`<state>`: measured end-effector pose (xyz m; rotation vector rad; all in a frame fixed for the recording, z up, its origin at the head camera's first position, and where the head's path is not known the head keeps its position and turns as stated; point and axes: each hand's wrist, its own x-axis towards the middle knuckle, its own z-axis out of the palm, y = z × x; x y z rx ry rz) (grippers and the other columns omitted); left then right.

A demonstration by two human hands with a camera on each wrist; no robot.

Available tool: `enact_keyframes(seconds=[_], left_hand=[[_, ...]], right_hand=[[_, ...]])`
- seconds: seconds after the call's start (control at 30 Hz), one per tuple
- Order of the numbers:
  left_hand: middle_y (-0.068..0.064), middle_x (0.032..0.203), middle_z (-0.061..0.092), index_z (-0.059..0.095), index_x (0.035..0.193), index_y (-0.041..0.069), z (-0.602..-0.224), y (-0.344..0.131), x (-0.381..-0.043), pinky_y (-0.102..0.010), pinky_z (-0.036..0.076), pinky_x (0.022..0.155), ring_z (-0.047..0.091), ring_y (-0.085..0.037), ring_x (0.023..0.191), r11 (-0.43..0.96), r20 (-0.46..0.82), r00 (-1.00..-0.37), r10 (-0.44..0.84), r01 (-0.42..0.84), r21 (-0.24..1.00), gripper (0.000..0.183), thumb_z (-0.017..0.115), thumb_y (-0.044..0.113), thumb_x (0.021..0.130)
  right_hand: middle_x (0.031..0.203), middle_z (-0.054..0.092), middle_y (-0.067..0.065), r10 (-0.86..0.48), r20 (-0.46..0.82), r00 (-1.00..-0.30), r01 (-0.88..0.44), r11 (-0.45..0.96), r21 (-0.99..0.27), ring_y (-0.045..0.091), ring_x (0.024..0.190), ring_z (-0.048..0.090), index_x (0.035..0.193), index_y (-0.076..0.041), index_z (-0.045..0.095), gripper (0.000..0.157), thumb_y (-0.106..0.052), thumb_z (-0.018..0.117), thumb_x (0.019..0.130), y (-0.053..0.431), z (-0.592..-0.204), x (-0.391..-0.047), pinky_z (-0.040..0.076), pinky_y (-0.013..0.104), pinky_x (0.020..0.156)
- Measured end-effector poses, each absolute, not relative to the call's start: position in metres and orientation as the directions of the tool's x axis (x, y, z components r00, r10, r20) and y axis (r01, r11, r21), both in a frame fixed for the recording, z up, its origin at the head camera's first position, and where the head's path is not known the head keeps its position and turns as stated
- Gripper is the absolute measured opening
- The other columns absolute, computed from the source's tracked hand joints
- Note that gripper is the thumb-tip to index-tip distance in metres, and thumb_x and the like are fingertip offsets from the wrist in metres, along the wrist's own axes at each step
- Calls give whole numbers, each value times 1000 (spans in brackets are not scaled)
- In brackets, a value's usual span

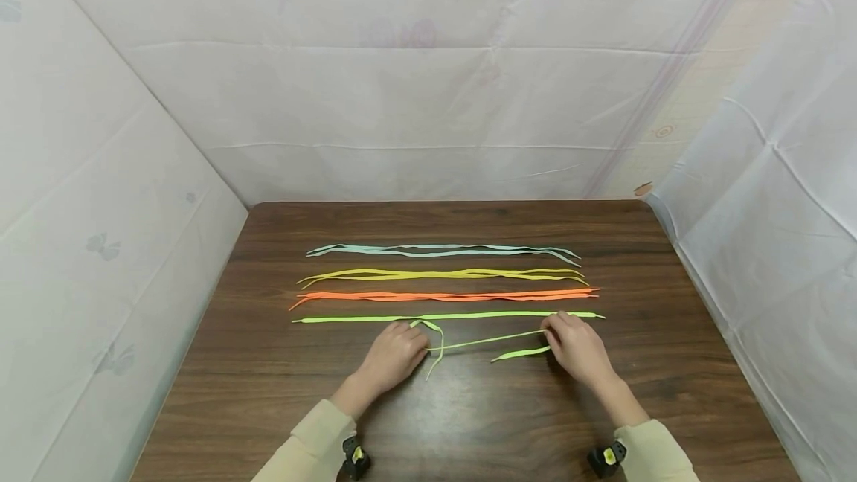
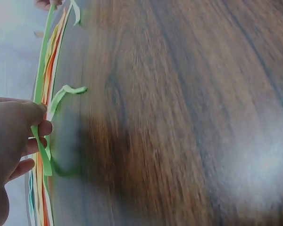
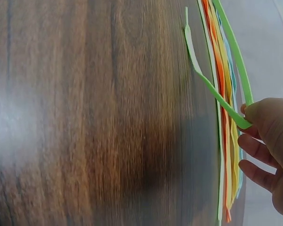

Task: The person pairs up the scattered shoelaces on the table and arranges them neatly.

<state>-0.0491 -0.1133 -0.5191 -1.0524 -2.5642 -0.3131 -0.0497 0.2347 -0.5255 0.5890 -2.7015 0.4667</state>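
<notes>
A light green shoelace (image 1: 485, 341) stretches between both hands in the head view, pinched at two places. My left hand (image 1: 396, 352) grips it on the left, and a loose end curls out and hangs down beside the fingers. Thumb and forefinger of my right hand (image 1: 577, 344) pinch the other part; a free tail (image 3: 193, 54) runs back from there toward the middle. Just beyond the hands, a second green shoelace (image 1: 462, 316) lies straight across the table, its right part passing by the right hand's fingers.
Farther back lie orange shoelaces (image 1: 435, 296), yellow shoelaces (image 1: 428, 274) and pale blue shoelaces (image 1: 442, 250) in roughly parallel rows. The dark wooden table (image 1: 268, 393) meets white sheeting (image 1: 415, 125) at its back and sides.
</notes>
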Motion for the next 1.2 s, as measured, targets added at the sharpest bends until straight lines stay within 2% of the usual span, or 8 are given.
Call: enact_keyframes(seconds=[0.53,0.83,1.2], left_hand=[[6,78,65,68,81,17,-517,-150,-45,-31,46,71,58,-13,76,754,396,-715,576,652,80,4,71,19,79],[5,76,65,68,78,15,-513,-167,-41,-32,46,70,57,-14,73,790,366,-754,545,608,76,6,73,17,77],[4,71,63,68,76,13,-511,-191,-37,-33,47,68,56,-14,68,826,352,-793,497,557,90,10,77,14,73]], right_hand=[[74,58,0,-309,415,-856,-425,877,-223,16,66,54,82,-11,62,17,-4,74,73,250,-526,-54,45,33,56],[74,59,2,-318,430,-845,-435,876,-208,17,64,54,81,-9,62,15,-3,73,73,257,-524,-56,44,33,53],[75,59,3,-275,422,-864,-391,894,-218,20,65,55,82,-8,62,16,-1,73,72,269,-524,-56,43,34,52]])
